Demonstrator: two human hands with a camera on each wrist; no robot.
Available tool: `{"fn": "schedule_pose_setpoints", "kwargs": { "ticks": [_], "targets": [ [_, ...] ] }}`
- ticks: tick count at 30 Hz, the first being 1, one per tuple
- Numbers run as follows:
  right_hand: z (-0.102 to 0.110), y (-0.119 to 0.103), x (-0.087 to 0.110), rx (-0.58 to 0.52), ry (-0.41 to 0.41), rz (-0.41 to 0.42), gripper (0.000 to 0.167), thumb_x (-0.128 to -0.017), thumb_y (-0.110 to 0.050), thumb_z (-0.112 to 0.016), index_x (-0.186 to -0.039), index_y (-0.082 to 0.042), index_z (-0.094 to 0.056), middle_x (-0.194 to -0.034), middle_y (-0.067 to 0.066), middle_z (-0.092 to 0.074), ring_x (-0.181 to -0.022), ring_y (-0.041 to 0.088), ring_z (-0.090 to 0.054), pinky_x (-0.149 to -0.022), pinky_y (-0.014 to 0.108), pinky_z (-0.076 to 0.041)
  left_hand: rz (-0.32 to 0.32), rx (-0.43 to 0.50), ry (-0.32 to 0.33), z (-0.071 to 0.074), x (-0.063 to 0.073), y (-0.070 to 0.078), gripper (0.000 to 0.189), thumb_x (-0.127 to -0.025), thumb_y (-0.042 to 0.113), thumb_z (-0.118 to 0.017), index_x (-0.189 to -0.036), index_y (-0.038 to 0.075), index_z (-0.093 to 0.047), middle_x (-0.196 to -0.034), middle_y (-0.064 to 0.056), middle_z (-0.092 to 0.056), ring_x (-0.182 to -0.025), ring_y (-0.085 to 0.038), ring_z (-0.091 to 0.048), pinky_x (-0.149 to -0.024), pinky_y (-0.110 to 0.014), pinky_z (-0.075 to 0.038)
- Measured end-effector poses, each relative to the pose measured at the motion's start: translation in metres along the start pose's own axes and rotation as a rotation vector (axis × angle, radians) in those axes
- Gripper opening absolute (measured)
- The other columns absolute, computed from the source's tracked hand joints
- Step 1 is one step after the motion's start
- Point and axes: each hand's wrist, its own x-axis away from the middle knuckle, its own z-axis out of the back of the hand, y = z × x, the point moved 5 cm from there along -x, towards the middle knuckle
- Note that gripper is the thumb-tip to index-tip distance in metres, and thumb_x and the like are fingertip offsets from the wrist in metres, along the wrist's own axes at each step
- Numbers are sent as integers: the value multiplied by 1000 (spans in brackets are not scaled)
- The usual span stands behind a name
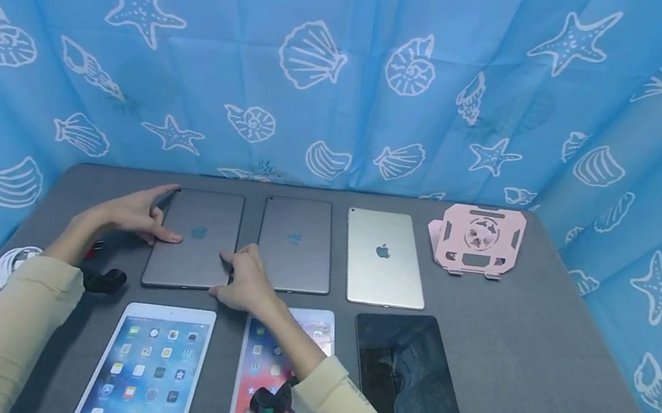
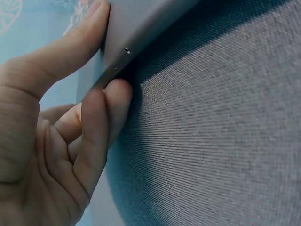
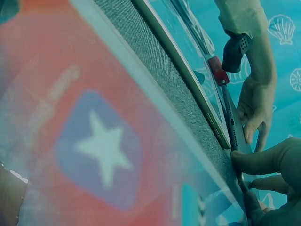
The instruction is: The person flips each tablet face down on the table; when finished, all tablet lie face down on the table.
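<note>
A person's left hand pinches the left edge of a dark gray tablet, thumb on the back and fingertips tucked beneath, as the left wrist view shows. The right hand pinches its lower right corner between thumb and fingers — an opposite-sides hold that probably keeps the thin slab level and leaves most of its face uncovered. The tablet is at the left end of the back row, logo side up; its held left edge appears slightly off the cloth. To its right, also back up, lie a second gray tablet and a silver tablet, spaced apart, perhaps so each can be grasped singly. The front row faces screen up: a lit white-framed tablet, another lit tablet partly hidden under the right forearm, and a dark-screened black tablet. Farther out, a pink stand sits at back right and a coiled white cable at far left — both beside the rows, seemingly out of the hands' way. A blue shell-print curtain hangs behind.
</note>
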Motion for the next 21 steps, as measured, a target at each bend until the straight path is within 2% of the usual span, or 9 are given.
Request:
{"fn": "schedule_pose_setpoints", "kwargs": {
  "ticks": [7,14,21],
  "targets": [
    [2,-2,1,9,7,-7,73,-82,-15,-85,-147,-6,-53,-140,17,-50,-125,26,-52,-107,36,-50,79,-30,-43,1,-7,4,134,-82,46,-85,-162,3,13,-60,4,-57,-62,-16,-64,-69,-32,-56],
    [2,-2,-1,1,27,-30,76,-79,-9,-83,-148,-4,-52,-137,18,-49,-120,26,-52,-102,36,-54,88,-60,-59,1,-10,10,132,-84,45,-83,-161,0,13,-54,6,-50,-57,-15,-62,-68,-31,-56],
    [1,-1,-3,-18,34,-42,77,-80,-7,-81,-150,-4,-49,-140,17,-46,-126,27,-49,-105,36,-51,129,-32,-98,-4,-12,5,132,-86,46,-81,-160,0,18,-60,1,-59,-55,-14,-61,-60,-32,-55]
  ]
}}
